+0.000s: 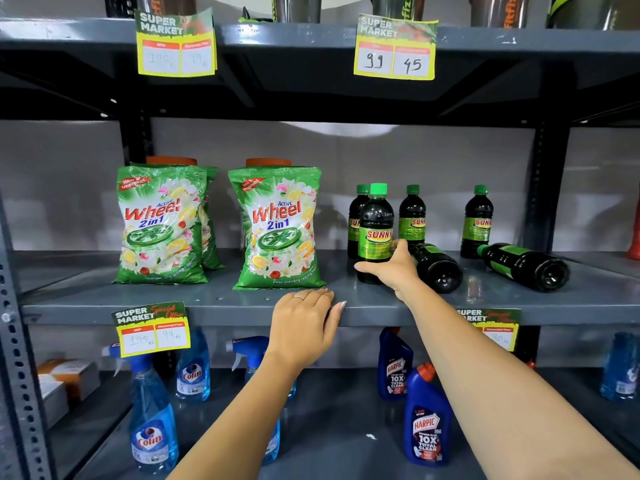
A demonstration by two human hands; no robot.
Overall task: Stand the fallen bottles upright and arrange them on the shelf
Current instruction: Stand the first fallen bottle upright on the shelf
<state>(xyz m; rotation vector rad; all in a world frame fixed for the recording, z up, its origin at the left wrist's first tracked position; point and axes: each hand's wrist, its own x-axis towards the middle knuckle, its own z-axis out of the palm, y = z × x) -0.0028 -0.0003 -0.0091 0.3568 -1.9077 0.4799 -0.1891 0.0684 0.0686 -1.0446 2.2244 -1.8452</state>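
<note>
Dark bottles with green caps and green "Sunny" labels sit on the middle grey shelf [194, 308]. An upright front bottle [375, 216] is gripped low down by my right hand [393, 268]. Behind it stand three more upright bottles: one at the left [356, 209], one in the middle [412, 213], one at the right [478, 220]. Two bottles lie on their sides, bases toward me: one [438, 268] just right of my right hand, another [526, 265] further right. My left hand [304, 323] rests flat on the shelf's front edge, holding nothing.
Two green Wheel detergent bags [161, 223] [278, 230] stand on the left half of the shelf. Yellow price tags hang from shelf edges. Below are blue Colin spray bottles [152, 420] and blue Harpic bottles [427, 417]. Metal cups line the top shelf.
</note>
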